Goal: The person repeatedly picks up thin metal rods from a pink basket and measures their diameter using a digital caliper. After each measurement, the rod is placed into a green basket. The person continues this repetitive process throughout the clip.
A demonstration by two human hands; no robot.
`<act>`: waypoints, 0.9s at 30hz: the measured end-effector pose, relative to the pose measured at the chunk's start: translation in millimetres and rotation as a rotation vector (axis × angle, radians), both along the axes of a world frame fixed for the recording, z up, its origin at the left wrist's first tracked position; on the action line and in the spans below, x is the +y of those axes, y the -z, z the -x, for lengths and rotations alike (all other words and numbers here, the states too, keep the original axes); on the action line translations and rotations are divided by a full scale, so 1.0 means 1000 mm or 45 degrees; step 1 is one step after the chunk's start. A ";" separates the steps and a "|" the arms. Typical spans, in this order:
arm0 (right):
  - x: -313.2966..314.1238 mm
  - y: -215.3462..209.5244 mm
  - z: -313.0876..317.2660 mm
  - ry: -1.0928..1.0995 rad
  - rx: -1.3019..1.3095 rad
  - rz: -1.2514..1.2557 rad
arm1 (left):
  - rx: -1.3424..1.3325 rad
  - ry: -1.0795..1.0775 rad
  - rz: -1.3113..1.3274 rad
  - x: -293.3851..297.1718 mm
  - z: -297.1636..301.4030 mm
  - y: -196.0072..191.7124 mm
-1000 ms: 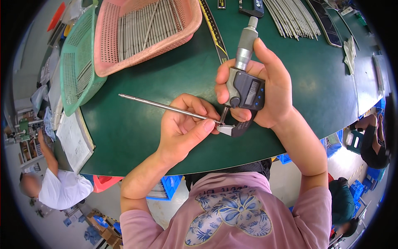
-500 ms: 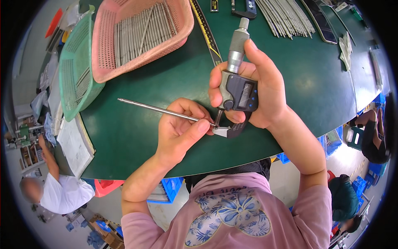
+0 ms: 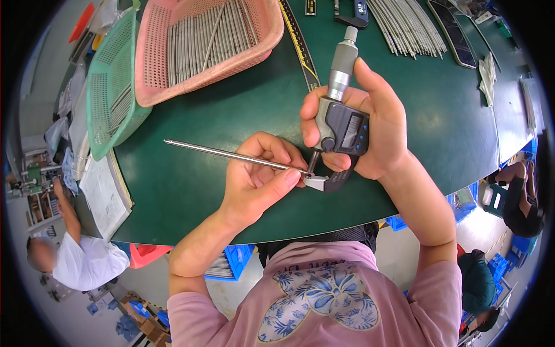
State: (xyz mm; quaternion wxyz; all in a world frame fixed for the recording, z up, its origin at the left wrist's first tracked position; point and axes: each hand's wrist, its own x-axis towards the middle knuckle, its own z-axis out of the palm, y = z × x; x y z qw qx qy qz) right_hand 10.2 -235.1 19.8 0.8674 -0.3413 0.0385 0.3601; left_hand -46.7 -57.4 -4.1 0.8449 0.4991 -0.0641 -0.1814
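My right hand (image 3: 378,124) is wrapped round a digital micrometer (image 3: 345,130), its grey thimble pointing away from me and its curved frame toward me. Between thumb and fingers, my left hand (image 3: 257,176) pinches a thin shiny metal rod (image 3: 217,151). The rod slants out to the left, and its right end sits at the micrometer's measuring jaws. Whether the jaws press on it is too small to tell. The fingers of both hands are closed. Just beyond my left hand stands a pink perforated basket (image 3: 159,95) holding several similar rods (image 3: 202,49).
A green basket (image 3: 95,98) with a few rods stands left of the pink one. A black-and-yellow ruler (image 3: 300,46), a second micrometer (image 3: 352,14), a bundle of rods (image 3: 404,26) and a phone (image 3: 454,34) lie farther back. Papers (image 3: 104,199) are at the left edge. Other people sit nearby.
Both hands, with the micrometer and the rod's right end, sit slightly farther right in the picture. The baskets and other table items also appear shifted right. Both grips look the same.
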 end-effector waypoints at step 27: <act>0.007 -0.020 0.020 0.142 -0.239 0.064 | -0.066 -0.036 0.073 -0.016 0.006 0.012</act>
